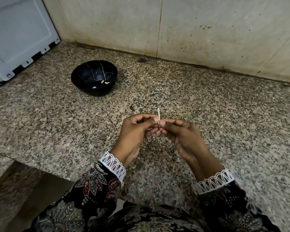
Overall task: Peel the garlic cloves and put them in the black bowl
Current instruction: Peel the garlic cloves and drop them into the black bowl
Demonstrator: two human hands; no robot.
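Note:
Above the speckled granite counter, my left hand [137,129] and my right hand [179,133] meet fingertip to fingertip and pinch a small garlic clove [158,114] between them. A thin pale tip of the clove or its skin sticks up above the thumbs; the rest is hidden by the fingers. The black bowl [84,77], with thin white veins, stands on the counter to the far left of my hands. Three peeled white cloves [102,82] lie inside it near its right side.
A white appliance [18,36] stands at the back left corner. A stained tiled wall [191,30] runs along the back of the counter. The counter's front edge [23,163] drops off at lower left. A small brown scrap [132,108] lies beyond my hands.

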